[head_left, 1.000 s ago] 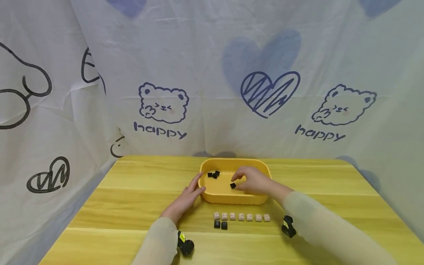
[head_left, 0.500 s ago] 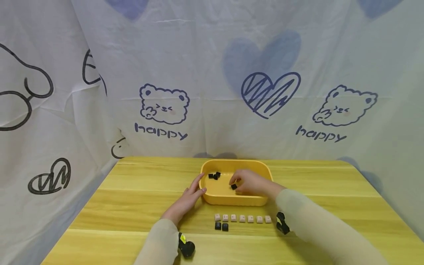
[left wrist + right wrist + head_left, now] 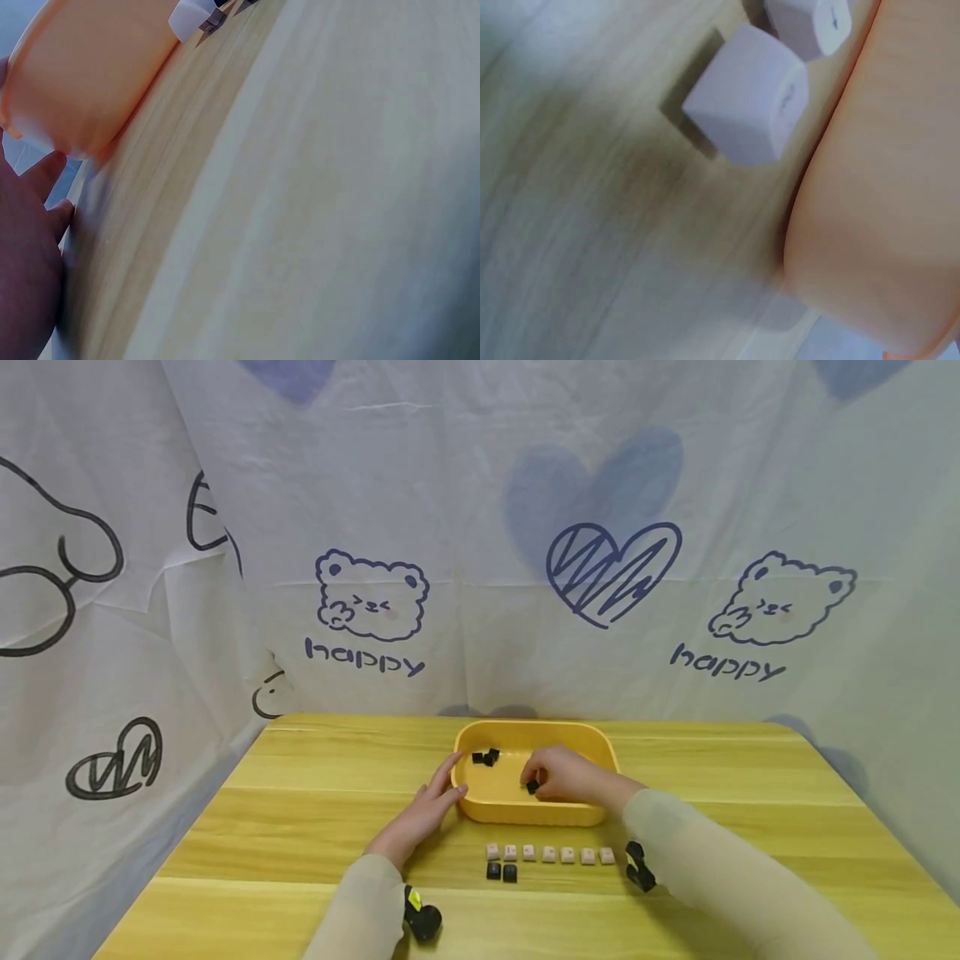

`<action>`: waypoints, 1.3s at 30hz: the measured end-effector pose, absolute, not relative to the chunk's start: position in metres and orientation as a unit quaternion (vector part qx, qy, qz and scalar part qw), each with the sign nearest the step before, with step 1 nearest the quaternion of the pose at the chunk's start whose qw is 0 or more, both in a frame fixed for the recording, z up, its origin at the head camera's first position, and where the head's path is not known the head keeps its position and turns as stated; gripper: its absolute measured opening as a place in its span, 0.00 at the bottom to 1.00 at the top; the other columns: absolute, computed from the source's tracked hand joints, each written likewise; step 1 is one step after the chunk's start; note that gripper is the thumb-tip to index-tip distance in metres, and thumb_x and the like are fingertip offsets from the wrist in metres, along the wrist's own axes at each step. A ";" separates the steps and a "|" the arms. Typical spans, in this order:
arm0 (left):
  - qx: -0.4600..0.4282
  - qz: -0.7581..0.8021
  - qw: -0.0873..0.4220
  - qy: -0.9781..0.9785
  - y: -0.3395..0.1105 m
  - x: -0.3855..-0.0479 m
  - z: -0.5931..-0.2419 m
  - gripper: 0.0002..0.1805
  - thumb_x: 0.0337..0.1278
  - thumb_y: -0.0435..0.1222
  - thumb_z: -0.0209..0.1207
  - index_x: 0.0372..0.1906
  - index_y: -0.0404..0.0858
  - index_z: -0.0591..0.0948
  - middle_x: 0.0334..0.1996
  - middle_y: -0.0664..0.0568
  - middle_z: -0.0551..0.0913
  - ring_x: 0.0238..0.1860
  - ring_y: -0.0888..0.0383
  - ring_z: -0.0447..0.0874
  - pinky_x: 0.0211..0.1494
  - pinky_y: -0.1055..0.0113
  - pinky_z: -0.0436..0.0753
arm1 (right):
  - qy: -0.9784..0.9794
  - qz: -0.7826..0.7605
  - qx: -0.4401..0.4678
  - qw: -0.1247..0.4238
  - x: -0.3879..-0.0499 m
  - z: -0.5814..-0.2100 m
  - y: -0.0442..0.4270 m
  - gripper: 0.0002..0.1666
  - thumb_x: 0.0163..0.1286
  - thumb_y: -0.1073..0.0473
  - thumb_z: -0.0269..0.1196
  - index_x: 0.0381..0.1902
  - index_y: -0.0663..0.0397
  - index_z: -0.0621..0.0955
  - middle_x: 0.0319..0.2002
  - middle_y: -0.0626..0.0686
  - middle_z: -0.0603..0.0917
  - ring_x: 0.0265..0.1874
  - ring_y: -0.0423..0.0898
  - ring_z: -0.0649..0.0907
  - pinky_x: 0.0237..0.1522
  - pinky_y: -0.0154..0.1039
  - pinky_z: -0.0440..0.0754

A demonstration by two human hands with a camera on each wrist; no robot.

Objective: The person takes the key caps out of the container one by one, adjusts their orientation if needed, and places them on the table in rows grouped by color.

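Note:
My left hand [image 3: 420, 818] rests with spread, fairly straight fingers against the left end of a yellow plastic bin [image 3: 495, 812]. In the left wrist view, fingers [image 3: 46, 176] of that hand show beside the bin's outer wall. Inside the bin, my right hand [image 3: 573, 774] pinches a small black keycap [image 3: 532, 787] between thumb and fingers, low over the floor. Several other black keycaps [image 3: 487, 758] lie clustered at the bin's back left. The right wrist view shows the bin's outer wall [image 3: 885, 210] but not the hand's fingers.
In front of the bin, a row of white keycaps [image 3: 548, 855] stands on the wooden table [image 3: 300, 835]. Below the row's left end sit two black keycaps [image 3: 502, 872] side by side. A printed cloth [image 3: 465, 527] hangs behind the table.
My right hand's fingers have closed in on the black keycap, which has turned and shifted slightly towards the bin's front. The left hand stays on the bin.

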State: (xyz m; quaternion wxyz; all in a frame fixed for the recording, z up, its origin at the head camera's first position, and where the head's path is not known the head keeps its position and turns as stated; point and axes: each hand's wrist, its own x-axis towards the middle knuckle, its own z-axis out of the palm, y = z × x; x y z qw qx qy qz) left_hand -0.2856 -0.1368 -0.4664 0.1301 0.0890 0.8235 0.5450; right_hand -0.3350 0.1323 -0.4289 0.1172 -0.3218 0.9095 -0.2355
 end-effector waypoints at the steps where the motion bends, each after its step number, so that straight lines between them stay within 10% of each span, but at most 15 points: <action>1: 0.089 0.545 0.130 0.824 -0.137 -0.286 -0.466 0.33 0.74 0.46 0.48 0.78 0.57 0.50 0.75 0.43 0.53 0.73 0.30 0.28 0.69 0.35 0.29 | 0.910 -0.238 -0.320 0.118 -0.335 -0.428 0.133 0.15 0.58 0.71 0.67 0.43 0.54 0.86 0.37 0.48 0.82 0.33 0.41 0.78 0.35 0.36 0.80; 39: 0.095 0.555 0.128 0.817 -0.137 -0.287 -0.469 0.34 0.73 0.46 0.49 0.78 0.57 0.51 0.74 0.38 0.55 0.73 0.31 0.26 0.68 0.34 0.29 | 0.880 -0.306 -0.362 0.044 -0.266 -0.379 0.141 0.12 0.62 0.68 0.68 0.44 0.54 0.87 0.39 0.43 0.82 0.34 0.38 0.79 0.41 0.43 0.84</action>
